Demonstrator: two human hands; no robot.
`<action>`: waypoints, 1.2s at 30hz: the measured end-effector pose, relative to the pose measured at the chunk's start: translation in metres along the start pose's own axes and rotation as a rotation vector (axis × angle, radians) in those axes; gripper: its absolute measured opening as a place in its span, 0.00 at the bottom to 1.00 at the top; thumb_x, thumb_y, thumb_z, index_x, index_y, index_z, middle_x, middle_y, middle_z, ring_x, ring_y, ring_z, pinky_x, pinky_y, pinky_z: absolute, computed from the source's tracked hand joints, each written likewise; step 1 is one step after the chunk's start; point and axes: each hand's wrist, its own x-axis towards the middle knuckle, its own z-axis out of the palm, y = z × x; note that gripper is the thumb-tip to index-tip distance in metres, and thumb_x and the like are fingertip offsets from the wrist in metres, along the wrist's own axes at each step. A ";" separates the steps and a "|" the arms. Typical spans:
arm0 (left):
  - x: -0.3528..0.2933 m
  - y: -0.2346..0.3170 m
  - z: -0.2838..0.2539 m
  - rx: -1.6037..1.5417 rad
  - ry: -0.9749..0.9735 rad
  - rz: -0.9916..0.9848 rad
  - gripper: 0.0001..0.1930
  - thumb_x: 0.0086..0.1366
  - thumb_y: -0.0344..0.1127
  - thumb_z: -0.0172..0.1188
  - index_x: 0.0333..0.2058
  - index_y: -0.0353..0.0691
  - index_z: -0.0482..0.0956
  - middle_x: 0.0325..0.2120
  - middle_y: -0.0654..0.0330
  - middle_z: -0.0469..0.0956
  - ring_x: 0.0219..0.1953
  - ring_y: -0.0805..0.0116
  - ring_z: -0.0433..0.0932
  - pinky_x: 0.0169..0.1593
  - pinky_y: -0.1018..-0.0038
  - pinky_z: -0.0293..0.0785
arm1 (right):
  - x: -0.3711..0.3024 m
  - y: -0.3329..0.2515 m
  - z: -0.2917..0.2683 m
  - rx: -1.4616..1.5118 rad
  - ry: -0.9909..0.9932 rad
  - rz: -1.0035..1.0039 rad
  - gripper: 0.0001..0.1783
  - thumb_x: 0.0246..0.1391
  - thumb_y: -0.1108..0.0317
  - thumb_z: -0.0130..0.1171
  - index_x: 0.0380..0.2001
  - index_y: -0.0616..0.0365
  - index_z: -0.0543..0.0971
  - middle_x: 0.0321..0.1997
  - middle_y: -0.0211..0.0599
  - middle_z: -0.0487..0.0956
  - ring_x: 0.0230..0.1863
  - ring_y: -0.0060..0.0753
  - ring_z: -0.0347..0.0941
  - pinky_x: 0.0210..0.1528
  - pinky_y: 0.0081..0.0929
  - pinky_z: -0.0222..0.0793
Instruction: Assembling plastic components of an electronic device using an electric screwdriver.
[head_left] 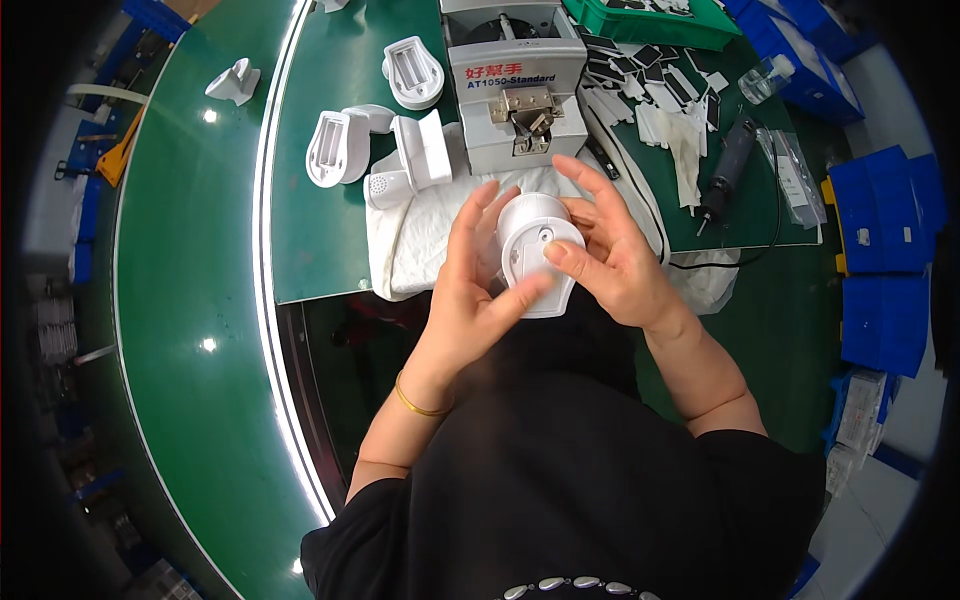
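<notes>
Between my two hands, just off the front of the bench, is a white plastic housing [538,268] with a rounded, flat-faced end and a round part behind it. A small round recess with a screw hole shows on its face. My right hand [622,262] grips it, thumb pressed on the face and fingers curved behind. On the other side my left hand [466,300] cups the housing, its slightly blurred thumb over the lower edge. Similar white housings [338,148] lie beyond on the bench, one of them with a perforated round end [388,187].
A grey machine [518,110] with a metal clamp stands ahead on a white cloth [400,250]. To the right lie a dark electric screwdriver [732,165], loose black-and-white pieces [660,90], a green crate [655,22] and a clear bottle [765,80]. Blue bins [885,215] line the right side.
</notes>
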 end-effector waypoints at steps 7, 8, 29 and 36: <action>0.001 -0.016 0.001 0.406 -0.070 0.109 0.62 0.43 0.29 0.81 0.71 0.43 0.45 0.68 0.48 0.60 0.64 0.51 0.69 0.66 0.56 0.67 | 0.003 0.008 -0.092 -0.175 0.123 -0.060 0.37 0.63 0.68 0.61 0.70 0.58 0.57 0.56 0.46 0.76 0.46 0.29 0.79 0.50 0.28 0.75; 0.001 -0.013 0.001 0.411 -0.027 0.112 0.62 0.42 0.30 0.82 0.71 0.43 0.47 0.66 0.50 0.62 0.63 0.51 0.71 0.65 0.56 0.67 | 0.009 0.000 -0.120 -0.325 0.349 -0.171 0.31 0.64 0.67 0.59 0.67 0.58 0.63 0.54 0.44 0.77 0.45 0.29 0.79 0.49 0.25 0.74; -0.007 -0.045 -0.011 0.954 0.016 0.260 0.41 0.38 0.35 0.82 0.56 0.44 0.77 0.55 0.45 0.73 0.56 0.43 0.73 0.58 0.57 0.71 | 0.019 -0.043 -0.178 0.608 0.337 -0.331 0.30 0.53 0.77 0.60 0.60 0.50 0.69 0.50 0.46 0.77 0.49 0.49 0.78 0.57 0.58 0.72; 0.000 -0.047 -0.009 1.018 -0.014 0.373 0.39 0.39 0.36 0.80 0.56 0.49 0.79 0.58 0.45 0.71 0.55 0.45 0.74 0.55 0.60 0.75 | 0.072 -0.091 -0.093 0.118 0.207 -0.548 0.34 0.63 0.72 0.58 0.69 0.52 0.57 0.52 0.49 0.76 0.54 0.46 0.75 0.60 0.52 0.71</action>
